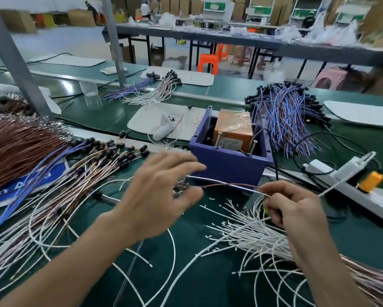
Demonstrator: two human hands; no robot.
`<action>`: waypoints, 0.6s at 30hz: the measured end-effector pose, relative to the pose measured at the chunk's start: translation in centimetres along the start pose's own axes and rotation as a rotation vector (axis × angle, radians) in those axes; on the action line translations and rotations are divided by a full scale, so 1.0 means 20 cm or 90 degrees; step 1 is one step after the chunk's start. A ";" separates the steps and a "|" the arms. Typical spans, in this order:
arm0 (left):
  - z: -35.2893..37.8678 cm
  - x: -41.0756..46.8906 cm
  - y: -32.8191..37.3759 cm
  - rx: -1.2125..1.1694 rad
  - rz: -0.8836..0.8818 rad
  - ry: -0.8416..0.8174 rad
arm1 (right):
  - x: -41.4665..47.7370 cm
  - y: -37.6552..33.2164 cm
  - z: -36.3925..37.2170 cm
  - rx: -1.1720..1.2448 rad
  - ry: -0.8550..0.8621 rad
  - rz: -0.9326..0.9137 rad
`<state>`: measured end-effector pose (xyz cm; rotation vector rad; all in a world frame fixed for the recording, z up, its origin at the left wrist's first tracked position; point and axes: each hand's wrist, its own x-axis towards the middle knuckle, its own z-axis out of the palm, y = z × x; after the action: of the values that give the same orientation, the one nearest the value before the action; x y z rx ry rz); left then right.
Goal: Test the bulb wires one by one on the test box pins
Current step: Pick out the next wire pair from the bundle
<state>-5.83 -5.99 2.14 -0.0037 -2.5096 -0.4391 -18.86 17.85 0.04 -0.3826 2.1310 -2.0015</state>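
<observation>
Right hand (297, 209) pinches 1 wire (230, 185); left hand (161, 191) spread open, empty. Box (228, 167) pins (218, 139) beyond the grip untouched; pile (252, 235) below it likely untested.

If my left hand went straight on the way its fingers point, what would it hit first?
Likely the front wall of the purple box, just beyond the left hand, though depth is unclear.

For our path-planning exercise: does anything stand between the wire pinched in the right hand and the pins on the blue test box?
Nothing visible blocks it. The wire held by the right hand lies before the test box; its pins stand clear above the near wall. The left hand hovers off to the left.
</observation>
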 end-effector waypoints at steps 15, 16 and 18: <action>0.23 0.02 -0.07 -0.551 -0.223 -0.144 | 0.03 -0.05 -0.21 -0.159 0.046 -0.063; 0.23 0.01 -0.07 -0.537 -0.224 -0.130 | 0.02 -0.05 -0.20 -0.212 0.046 -0.078; 0.24 0.00 -0.06 -0.476 -0.218 -0.102 | 0.00 -0.05 -0.19 -0.324 0.022 -0.105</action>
<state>-8.52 -5.62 -1.99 0.1033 -2.3447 -1.5409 -20.06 21.40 1.40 -0.6177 2.6960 -1.5174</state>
